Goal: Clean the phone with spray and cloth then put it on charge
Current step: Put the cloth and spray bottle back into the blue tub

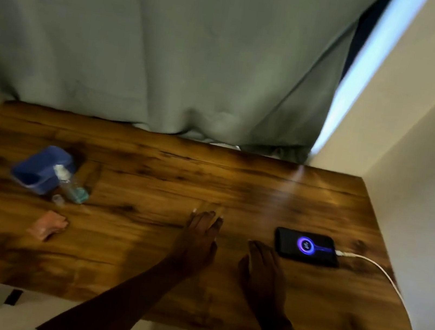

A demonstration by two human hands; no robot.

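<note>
Head view, slightly blurred. Wooden table (137, 266): glossy brown top with dark streaked grain, straight edges.

Phone (306, 247): flat black slab with rounded corners, lying face up near the table's right edge. Its screen is lit with a purple ring and bar. A white cable (391, 281) is plugged into the phone's right end and curves along the right edge toward the front right corner.

Left hand (201, 233): released, fingers straight and spread, palm down at mid-table, holding nothing. Right hand (261, 268): also released, fingers straight, palm down just left of the phone. Cannot tell whether the fingertips touch the phone.

Toward the left edge is a blue box (39, 169), rounded and plastic-looking, with white tufts at its opening. A small clear bottle (75, 191) with teal contents sits against it. Nearer the front lies a crumpled pink cloth (50, 224), soft and folded.

Grey-green curtain (172, 43) hangs in heavy folds behind the far edge.
</note>
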